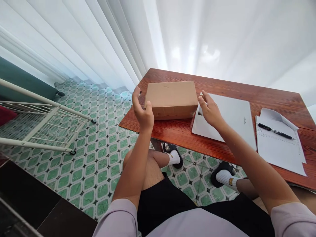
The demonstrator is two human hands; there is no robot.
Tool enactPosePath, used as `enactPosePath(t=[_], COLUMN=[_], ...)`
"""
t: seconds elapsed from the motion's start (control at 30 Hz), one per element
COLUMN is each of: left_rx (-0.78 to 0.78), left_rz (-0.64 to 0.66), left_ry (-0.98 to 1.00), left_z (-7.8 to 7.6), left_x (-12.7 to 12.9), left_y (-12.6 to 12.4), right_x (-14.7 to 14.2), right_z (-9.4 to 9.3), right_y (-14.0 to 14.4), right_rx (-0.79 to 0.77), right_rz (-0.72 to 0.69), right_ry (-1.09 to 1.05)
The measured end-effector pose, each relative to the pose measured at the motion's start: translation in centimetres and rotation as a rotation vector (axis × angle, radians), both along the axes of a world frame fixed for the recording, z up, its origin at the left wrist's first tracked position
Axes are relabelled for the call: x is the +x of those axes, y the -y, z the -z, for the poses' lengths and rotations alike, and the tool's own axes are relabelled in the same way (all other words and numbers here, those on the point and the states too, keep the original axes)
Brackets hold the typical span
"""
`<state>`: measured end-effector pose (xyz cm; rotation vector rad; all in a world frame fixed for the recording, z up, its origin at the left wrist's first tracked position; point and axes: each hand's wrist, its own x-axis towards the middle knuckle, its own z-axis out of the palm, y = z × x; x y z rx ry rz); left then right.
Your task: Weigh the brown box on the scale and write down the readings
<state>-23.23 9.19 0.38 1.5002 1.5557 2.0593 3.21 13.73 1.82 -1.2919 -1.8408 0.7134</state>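
The brown cardboard box (pixel 171 99) was closed and lay flat near the left end of the red wooden table; one corner sat on a white laptop.

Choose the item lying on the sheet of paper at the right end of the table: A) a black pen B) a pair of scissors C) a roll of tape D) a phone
A: a black pen lies across the sheet of paper, right of the closed laptop.
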Motion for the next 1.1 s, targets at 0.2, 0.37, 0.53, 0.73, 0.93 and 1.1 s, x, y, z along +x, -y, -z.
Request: enactPosePath(t=[0.2,0.37,0.53,0.73,0.93,1.1], left_rx=[0.176,0.374,0.513,0.733,0.996,0.968], left_rz=[0.103,0.211,0.4,0.63,0.818,0.995], left_ry=[-0.361,-0.695,-0.898,-1.187,-1.261,-1.397], left_z=[-3.2,-5.6,-7.5,-6.5,-2.2,0.8], left_x=[3.6,9.1,16.3,25.8,34.1,37.6], left_y=[1.4,0.8,0.6,1.7,3.8,5.2], right_x=[7.9,15.2,21.7,29.2,32.5,33.4], right_z=[-2.0,-3.8,-5.0,-2.2,1.9,3.8], right_y=[1.8,3.4,5.1,6.6,7.8,8.0], right_rx=[0.218,0.314,0.348,0.269,0.14,0.154], right_rz=[0.013,0.151,0.236,0.239,0.323,0.36], right_ry=[0.154,0.308,0.425,0.746,0.968,1.041])
